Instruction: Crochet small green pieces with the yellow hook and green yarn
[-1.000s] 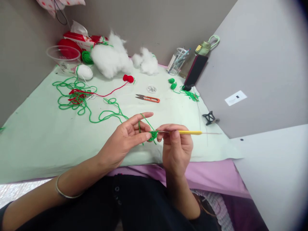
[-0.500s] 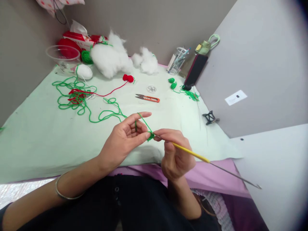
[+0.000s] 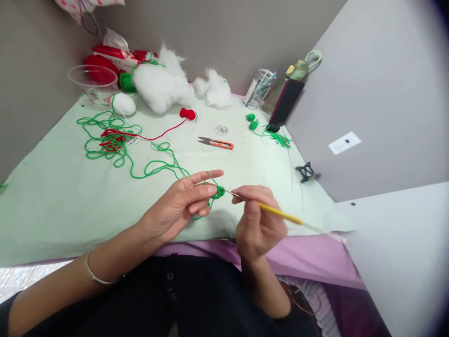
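"What colour is the hook handle (image 3: 280, 214)?"
"Yellow, and the crocheted piece (image 3: 218, 192) is green."
"The snips (image 3: 221, 144)?"
"Orange, with dark grey blades."
"Any pattern?"
"Red-pink dots on the pale hanging cloth (image 3: 74, 10)."
"And the table cover (image 3: 63, 196)?"
"Plain pale green; the lower cloth (image 3: 308, 255) is pinkish purple."
"The fluffy stuffing (image 3: 159, 86)?"
"White. The bottle (image 3: 298, 69) is muted green with a yellow patch."

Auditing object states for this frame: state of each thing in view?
Left grip: pinching green crochet piece
Right grip: closed on yellow-handled hook
Orange snips: lying down, blades apart
Green yarn: unwound, looped
Phone: propped, screen dark
Tissue box: tissue pulled up
Clear tub: upright, uncovered
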Tool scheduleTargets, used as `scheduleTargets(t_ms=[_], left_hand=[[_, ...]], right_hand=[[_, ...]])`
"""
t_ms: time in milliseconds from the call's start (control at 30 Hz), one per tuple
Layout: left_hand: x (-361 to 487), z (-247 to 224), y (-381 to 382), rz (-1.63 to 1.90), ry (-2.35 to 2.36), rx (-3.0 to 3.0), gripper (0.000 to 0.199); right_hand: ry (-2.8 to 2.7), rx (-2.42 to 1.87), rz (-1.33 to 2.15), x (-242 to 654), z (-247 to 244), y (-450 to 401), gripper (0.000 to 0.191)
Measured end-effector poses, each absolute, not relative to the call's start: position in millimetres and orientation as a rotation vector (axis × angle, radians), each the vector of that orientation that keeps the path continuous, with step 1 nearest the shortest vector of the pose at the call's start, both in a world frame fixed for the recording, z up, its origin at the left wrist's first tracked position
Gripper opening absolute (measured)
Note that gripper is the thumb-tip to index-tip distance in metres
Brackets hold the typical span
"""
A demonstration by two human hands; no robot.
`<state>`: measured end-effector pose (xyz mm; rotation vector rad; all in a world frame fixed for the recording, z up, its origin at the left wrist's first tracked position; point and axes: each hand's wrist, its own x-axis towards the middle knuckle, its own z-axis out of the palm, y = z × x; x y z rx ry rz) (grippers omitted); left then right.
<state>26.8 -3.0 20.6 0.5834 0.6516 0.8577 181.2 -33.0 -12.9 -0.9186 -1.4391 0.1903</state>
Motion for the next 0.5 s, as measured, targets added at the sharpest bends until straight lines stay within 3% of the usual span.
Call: scheduleTargets(t_ms=[100, 200, 367, 500], left_hand=[[27.6, 21.4, -2.9, 0.936, 0.663, 0.689, 0.038], [29.4, 20.3, -5.6, 0.973, 0.675, 0.818, 0.038], [31.2, 18.3, -7.9, 1.014, 0.691, 0.793, 0.049], [29.3, 19.6, -3.3, 0.879, 0.628, 0.609, 0.042]], right_hand=[[-1.265, -0.883, 0.501, 179.3, -7.0, -27.9, 0.022], [-1.296, -0.853, 0.534, 176.6, -7.1, -26.3, 0.019], [-1.486, -0.960, 0.214, 174.5, -16.6, -32.9, 0.028], [-1.550, -0.973, 0.015, 177.6, -17.8, -34.4, 0.033]])
